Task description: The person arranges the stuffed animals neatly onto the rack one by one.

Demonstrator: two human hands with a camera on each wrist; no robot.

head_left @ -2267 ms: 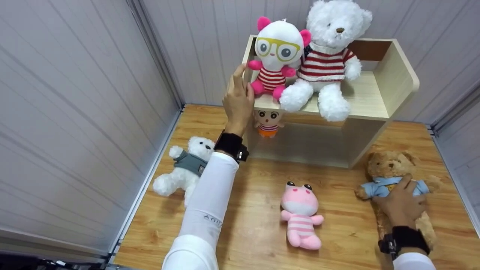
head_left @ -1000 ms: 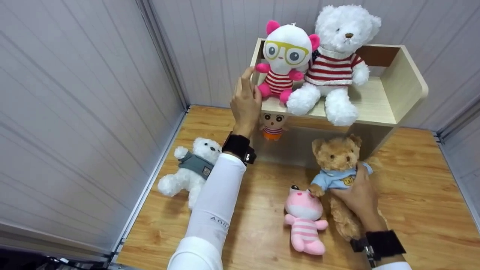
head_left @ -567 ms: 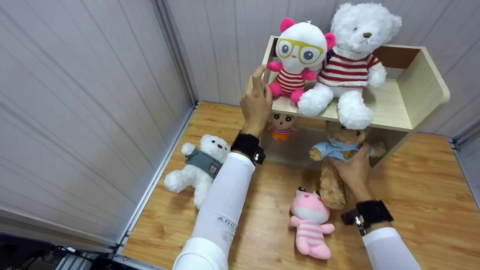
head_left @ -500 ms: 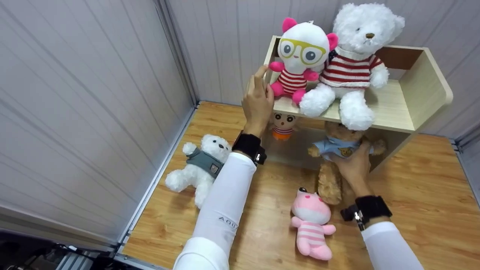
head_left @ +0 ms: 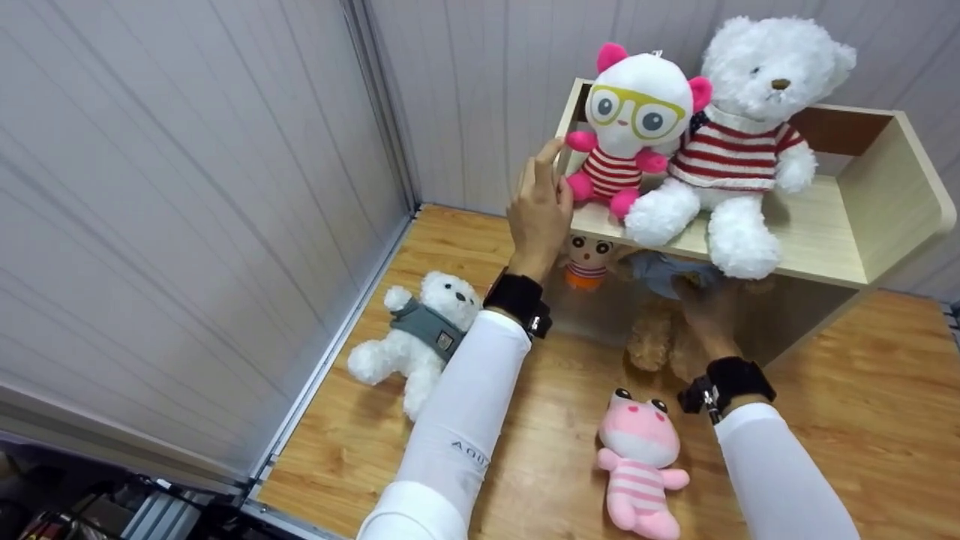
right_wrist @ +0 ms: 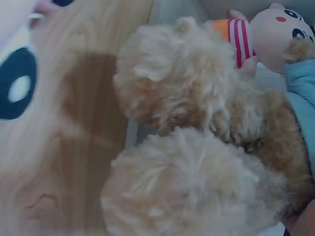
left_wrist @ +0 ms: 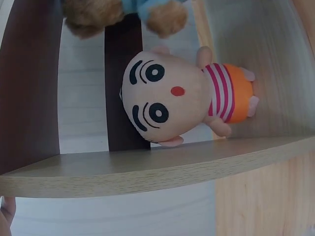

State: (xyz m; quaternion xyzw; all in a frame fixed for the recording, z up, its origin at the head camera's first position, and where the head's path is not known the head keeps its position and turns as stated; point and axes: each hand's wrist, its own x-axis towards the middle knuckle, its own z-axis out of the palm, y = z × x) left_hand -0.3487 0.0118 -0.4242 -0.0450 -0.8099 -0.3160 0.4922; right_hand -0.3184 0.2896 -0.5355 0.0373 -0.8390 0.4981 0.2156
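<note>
My right hand (head_left: 705, 304) grips a brown teddy bear (head_left: 651, 337) in a light blue shirt, inside the lower compartment of a small wooden shelf (head_left: 817, 232). The bear's head is hidden under the upper board; its furry legs (right_wrist: 187, 182) fill the right wrist view. My left hand (head_left: 540, 214) holds the front edge of the shelf's left side panel. Close to that panel, a doll (left_wrist: 167, 96) with round eyes, a striped top and orange shorts sits in the same compartment.
On the upper board sit a white-and-pink plush (head_left: 615, 172) with yellow glasses and a large white bear (head_left: 727, 157) in a striped sweater. A pink frog plush (head_left: 637, 465) and a white bear (head_left: 427, 322) in a grey-green shirt lie on the wooden floor.
My right hand has taken the brown bear from the floor at the right, lifted it leftward and moved it into the lower compartment. My left hand stays on the shelf; the view has shifted.
</note>
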